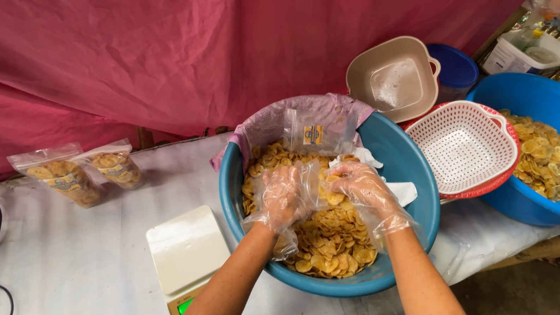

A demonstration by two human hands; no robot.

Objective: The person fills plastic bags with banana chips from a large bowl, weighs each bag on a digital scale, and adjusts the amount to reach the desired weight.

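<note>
Both hands, left hand (pixel 282 197) and right hand (pixel 365 189) (each in a loose clear plastic glove), curl half-closed together on a small clear plastic bag (pixel 312 186) over yellow fried chips (pixel 333 242) filling the round teal plastic basin (pixel 418 189), beside a white kitchen scale (pixel 187 249).

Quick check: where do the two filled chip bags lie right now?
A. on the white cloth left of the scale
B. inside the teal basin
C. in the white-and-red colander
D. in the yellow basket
A: both filled chip bags lie on the white cloth, left of the scale.
</note>
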